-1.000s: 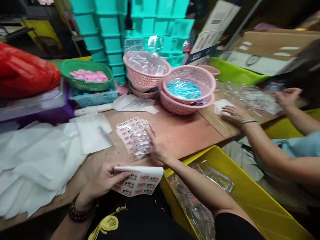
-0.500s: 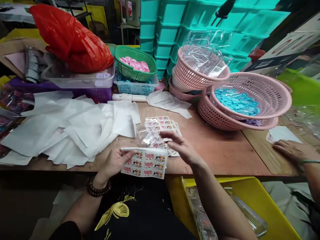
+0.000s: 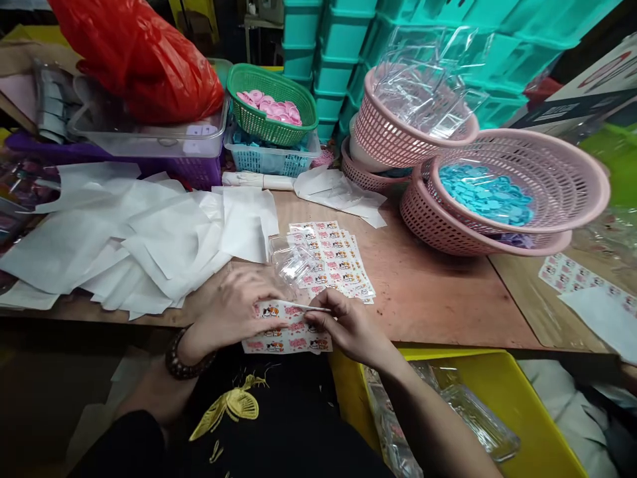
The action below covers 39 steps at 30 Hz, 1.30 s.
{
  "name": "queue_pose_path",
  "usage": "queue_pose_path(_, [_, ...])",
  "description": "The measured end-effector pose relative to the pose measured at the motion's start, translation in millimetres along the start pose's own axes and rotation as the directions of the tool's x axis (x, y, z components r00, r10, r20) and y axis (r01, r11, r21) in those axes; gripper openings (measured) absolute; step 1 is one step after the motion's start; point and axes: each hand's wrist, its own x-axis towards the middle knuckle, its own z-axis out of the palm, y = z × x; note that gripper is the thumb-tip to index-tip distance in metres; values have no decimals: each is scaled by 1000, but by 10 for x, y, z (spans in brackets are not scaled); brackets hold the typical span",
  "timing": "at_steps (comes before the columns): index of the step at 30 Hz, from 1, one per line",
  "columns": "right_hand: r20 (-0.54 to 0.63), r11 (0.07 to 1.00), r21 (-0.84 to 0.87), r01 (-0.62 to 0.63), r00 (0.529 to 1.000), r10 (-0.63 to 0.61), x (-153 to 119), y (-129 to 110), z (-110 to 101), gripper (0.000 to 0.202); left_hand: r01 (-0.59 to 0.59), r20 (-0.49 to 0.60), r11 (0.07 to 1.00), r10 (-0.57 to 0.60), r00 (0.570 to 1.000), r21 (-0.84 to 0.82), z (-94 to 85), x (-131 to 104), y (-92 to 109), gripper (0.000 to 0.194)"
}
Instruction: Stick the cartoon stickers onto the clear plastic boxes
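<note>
A sticker sheet (image 3: 298, 343) printed with cartoon cats and dogs is held at the table's front edge, above my lap. My left hand (image 3: 226, 305), partly blurred, grips its left side with the thumb lying across the front. At the upper right edge, my right hand (image 3: 351, 325) pinches the sheet between thumb and fingers. Just beyond my hands lies a stack of similar sticker sheets (image 3: 343, 259). Small clear plastic pieces (image 3: 293, 259) rest on the left part of that stack.
White backing papers (image 3: 124, 239) are heaped on the left. Pink baskets (image 3: 448, 229) holding blue pieces and clear plastic packaging stand right. A green basket (image 3: 271, 129) of pink pieces is behind. Below the table edge sits a yellow bin (image 3: 478, 378). More sticker sheets (image 3: 580, 275) lie far right.
My right hand has come down from above the stack and now pinches the sheet's upper right edge. My left hand has shifted over the sheet. The other person's hand at right has drawn back.
</note>
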Motion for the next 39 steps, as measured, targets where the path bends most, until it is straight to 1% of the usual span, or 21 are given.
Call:
queue_pose_path(2, [-8,1000,4,29,1000,-29,-7,1,-23,18,76,172,984,-47,984,-162,13,49,-24,21])
queue_pose_path(3, [-28,998,2,59,998,-59,-7,9,-32,18,127,226,967,-76,971,-223,25,68,-40,20])
queue_pose_path(6, [-113,983,-59,173,978,-178,-11,64,-43,14,233,312,925,-136,940,-299,64,102,-84,23])
queue_pose_path(8, [-148,951,-148,272,945,-293,-40,121,-35,9,303,387,891,-161,908,-338,91,113,-128,29])
queue_pose_path(9, [-160,917,-212,339,913,-375,-66,149,-26,10,353,441,858,-171,881,-373,107,118,-162,31])
queue_pose_path(10, [-169,862,-290,416,864,-474,-100,176,-15,12,406,501,813,-168,849,-417,125,123,-206,34])
queue_pose_path(12, [-190,718,-439,540,726,-661,-177,207,5,20,504,612,701,-122,782,-504,161,135,-309,39])
queue_pose_path(13, [-213,669,-472,574,662,-719,-210,208,7,24,535,647,653,-90,757,-536,175,141,-359,41])
queue_pose_path(14, [-253,659,-456,598,623,-740,-229,196,-2,25,551,663,625,-69,745,-554,184,146,-400,43])
queue_pose_path(15, [-322,694,-390,605,617,-719,-225,173,-25,25,547,662,629,-69,747,-552,185,149,-426,43])
queue_pose_path(16, [-409,761,-282,584,644,-646,-192,143,-65,22,522,639,668,-91,764,-530,178,149,-433,41])
queue_pose_path(18, [-529,902,3,431,767,-364,-17,77,-192,11,405,522,806,-144,841,-430,146,138,-394,33])
queue_pose_path(19, [-518,943,137,303,833,-193,124,53,-271,7,320,440,875,-142,887,-363,126,128,-354,29])
queue_pose_path(20, [-463,956,247,156,886,-25,293,40,-351,12,225,354,928,-112,928,-296,108,115,-308,25])
queue_pose_path(21, [-367,946,324,17,924,109,481,38,-425,21,132,275,962,-63,959,-238,94,102,-263,22])
queue_pose_path(22, [-256,922,372,-104,944,210,678,47,-484,27,51,210,981,-10,978,-189,86,89,-223,20])
queue_pose_path(23, [-153,897,391,-206,946,284,871,61,-526,30,-10,162,990,33,986,-143,83,80,-193,18])
queue_pose_path(25, [-2,863,353,-361,922,387,1213,91,-555,30,-68,100,997,72,992,-42,88,76,-167,16])
queue_pose_path(28, [103,850,204,-485,874,474,1542,97,-507,23,-71,52,992,66,996,106,91,107,-193,16])
queue_pose_path(33, [165,846,44,-531,839,518,1727,91,-440,16,-70,64,981,59,996,182,65,204,-268,18])
queue_pose_path(39, [160,851,36,-524,844,513,1794,235,-425,17,-63,92,977,45,995,206,56,303,-305,16])
